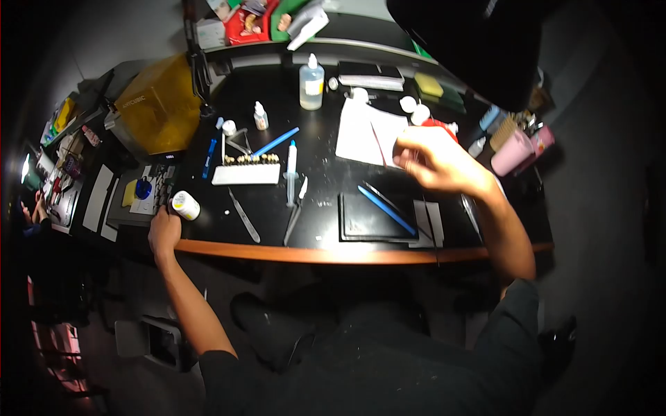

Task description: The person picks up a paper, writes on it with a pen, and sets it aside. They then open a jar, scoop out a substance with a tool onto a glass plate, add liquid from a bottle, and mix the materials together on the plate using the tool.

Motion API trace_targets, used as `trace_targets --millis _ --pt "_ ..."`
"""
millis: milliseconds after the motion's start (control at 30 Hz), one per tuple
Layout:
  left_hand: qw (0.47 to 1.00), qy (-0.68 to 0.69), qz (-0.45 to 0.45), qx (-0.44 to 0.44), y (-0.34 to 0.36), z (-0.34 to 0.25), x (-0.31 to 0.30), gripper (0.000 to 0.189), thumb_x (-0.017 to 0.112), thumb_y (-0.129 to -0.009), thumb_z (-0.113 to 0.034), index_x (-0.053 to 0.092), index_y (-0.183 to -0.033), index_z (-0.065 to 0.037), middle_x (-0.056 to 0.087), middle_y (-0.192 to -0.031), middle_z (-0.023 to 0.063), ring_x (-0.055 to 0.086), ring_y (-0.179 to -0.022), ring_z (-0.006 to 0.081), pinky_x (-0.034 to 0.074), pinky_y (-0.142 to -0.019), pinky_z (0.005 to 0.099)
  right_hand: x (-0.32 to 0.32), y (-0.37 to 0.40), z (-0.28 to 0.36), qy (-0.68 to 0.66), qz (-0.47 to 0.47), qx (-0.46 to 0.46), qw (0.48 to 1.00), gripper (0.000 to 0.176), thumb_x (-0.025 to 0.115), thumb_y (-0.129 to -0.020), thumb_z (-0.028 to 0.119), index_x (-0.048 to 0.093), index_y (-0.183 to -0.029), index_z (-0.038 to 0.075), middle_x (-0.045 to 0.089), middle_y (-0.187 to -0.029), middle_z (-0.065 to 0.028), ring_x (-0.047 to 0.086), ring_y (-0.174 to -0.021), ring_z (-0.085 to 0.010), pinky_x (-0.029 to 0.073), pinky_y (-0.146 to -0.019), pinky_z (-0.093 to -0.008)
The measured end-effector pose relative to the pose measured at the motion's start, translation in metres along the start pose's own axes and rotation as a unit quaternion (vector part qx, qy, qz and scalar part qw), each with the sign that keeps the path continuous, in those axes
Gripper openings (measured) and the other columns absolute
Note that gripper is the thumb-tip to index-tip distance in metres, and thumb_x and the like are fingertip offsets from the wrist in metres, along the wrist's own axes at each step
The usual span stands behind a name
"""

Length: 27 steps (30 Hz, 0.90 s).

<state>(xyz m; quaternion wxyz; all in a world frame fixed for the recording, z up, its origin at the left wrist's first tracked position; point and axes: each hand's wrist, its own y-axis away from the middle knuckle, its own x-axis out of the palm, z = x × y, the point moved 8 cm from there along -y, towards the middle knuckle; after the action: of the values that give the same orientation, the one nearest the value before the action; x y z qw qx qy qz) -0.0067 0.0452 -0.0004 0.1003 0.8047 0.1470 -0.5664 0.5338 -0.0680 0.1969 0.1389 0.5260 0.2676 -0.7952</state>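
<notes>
My left hand (164, 229) is at the left of the black desk, its fingers closed around the side of a tilted white jar (185, 205) with a yellow-marked label. My right hand (440, 161) hovers by the right edge of a white paper sheet (357, 135); its fingers are curled together, and whatever they hold is hidden. A thin reddish stick (378, 142) lies across the sheet near those fingertips. White round containers (420, 114) stand just beyond the right hand, beside a red item (440, 126).
Tweezers (244, 216), a syringe (291, 173), a craft knife (296, 211) and a white tray (246, 174) lie centre-left. A clear bottle (312, 83) stands behind them. A black pad (357, 227) bears a blue pen (386, 210). The wooden desk edge (333, 255) runs in front.
</notes>
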Motion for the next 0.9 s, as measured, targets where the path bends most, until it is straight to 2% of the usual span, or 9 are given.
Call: trace_targets --millis 33,167,333,400,500,667,700,800,900 --pt "1.000 0.012 -0.012 -0.006 0.005 -0.005 -0.005 0.067 0.035 -0.110 -0.056 0.067 -0.138 -0.005 0.070 -0.130 0.0266 0.062 -0.126 0.0499 0.049 -0.105 0.0570 0.003 -0.017 -0.041 0.021 0.034 0.061 0.997 0.008 0.065 -0.089 0.001 0.068 -0.096 -0.001 0.070 -0.087 -0.0176 0.070 -0.079 -0.0333 0.055 -0.071 -0.0423" --pt "0.996 0.047 -0.057 -0.041 0.019 -0.012 -0.022 0.060 0.042 -0.111 -0.052 0.072 -0.133 -0.004 0.072 -0.127 0.0249 0.064 -0.123 0.0475 0.051 -0.102 0.0551 0.014 -0.077 -0.169 0.074 0.059 0.135 0.986 0.006 0.063 -0.089 -0.001 0.068 -0.092 -0.003 0.071 -0.082 -0.0182 0.069 -0.078 -0.0336 0.055 -0.075 -0.0424" --pt "0.984 0.114 -0.140 -0.011 0.019 -0.008 -0.032 0.054 0.048 -0.110 -0.043 0.074 -0.123 0.003 0.073 -0.119 0.0294 0.067 -0.115 0.0493 0.052 -0.097 0.0542 0.044 -0.139 -0.317 0.294 0.115 0.206 0.926 0.029 0.070 -0.079 0.003 0.079 -0.107 0.002 0.078 -0.105 -0.0228 0.075 -0.104 -0.0389 0.060 -0.093 -0.0434" --pt "0.968 0.154 -0.194 0.028 0.022 -0.010 -0.038 0.047 0.053 -0.109 -0.034 0.073 -0.113 0.007 0.073 -0.109 0.0329 0.068 -0.106 0.0513 0.052 -0.092 0.0544 0.054 -0.147 -0.335 0.284 0.138 0.259 0.913 0.034 0.071 -0.081 0.005 0.079 -0.114 0.004 0.076 -0.118 -0.0228 0.071 -0.117 -0.0384 0.058 -0.101 -0.0429" --pt "0.973 0.147 -0.174 0.031 0.019 -0.011 -0.038 0.042 0.057 -0.108 -0.030 0.072 -0.108 0.009 0.072 -0.103 0.0340 0.067 -0.102 0.0534 0.052 -0.089 0.0543 0.071 -0.147 -0.350 0.215 0.143 0.312 0.914 0.043 0.069 -0.082 0.003 0.076 -0.125 0.006 0.074 -0.127 -0.0221 0.068 -0.125 -0.0382 0.056 -0.106 -0.0421" --pt "0.980 0.129 -0.145 0.034 0.010 -0.010 -0.030 0.038 0.062 -0.106 -0.027 0.070 -0.105 0.010 0.071 -0.098 0.0353 0.065 -0.099 0.0561 0.051 -0.089 0.0559 0.080 -0.151 -0.362 0.251 0.134 0.293 0.913 0.036 0.066 -0.087 0.002 0.073 -0.122 0.004 0.074 -0.122 -0.0271 0.069 -0.120 -0.0425 0.058 -0.101 -0.0464" --pt "0.980 0.132 -0.142 0.034 0.010 -0.010 -0.030 0.037 0.063 -0.107 -0.027 0.070 -0.105 0.010 0.071 -0.098 0.0354 0.065 -0.098 0.0561 0.050 -0.088 0.0560 0.077 -0.150 -0.364 0.260 0.091 0.271 0.923 0.037 0.067 -0.086 0.000 0.073 -0.121 0.006 0.075 -0.116 -0.0256 0.071 -0.116 -0.0423 0.059 -0.097 -0.0467" --pt "0.981 0.122 -0.146 0.036 0.011 -0.012 -0.032 0.033 0.065 -0.106 -0.023 0.069 -0.099 0.009 0.070 -0.093 0.0339 0.065 -0.092 0.0546 0.050 -0.083 0.0544 0.057 -0.157 -0.353 0.224 0.111 0.302 0.920 0.041 0.067 -0.083 -0.005 0.073 -0.122 0.007 0.077 -0.108 -0.0197 0.074 -0.109 -0.0396 0.059 -0.094 -0.0466" --pt "0.984 0.130 -0.119 0.017 0.012 -0.016 -0.032 0.030 0.068 -0.104 -0.021 0.067 -0.095 0.008 0.068 -0.087 0.0310 0.065 -0.085 0.0522 0.049 -0.076 0.0517 0.052 -0.157 -0.365 0.248 0.080 0.307 0.915 0.048 0.064 -0.081 -0.009 0.073 -0.125 0.008 0.078 -0.110 -0.0180 0.074 -0.111 -0.0377 0.059 -0.097 -0.0453"
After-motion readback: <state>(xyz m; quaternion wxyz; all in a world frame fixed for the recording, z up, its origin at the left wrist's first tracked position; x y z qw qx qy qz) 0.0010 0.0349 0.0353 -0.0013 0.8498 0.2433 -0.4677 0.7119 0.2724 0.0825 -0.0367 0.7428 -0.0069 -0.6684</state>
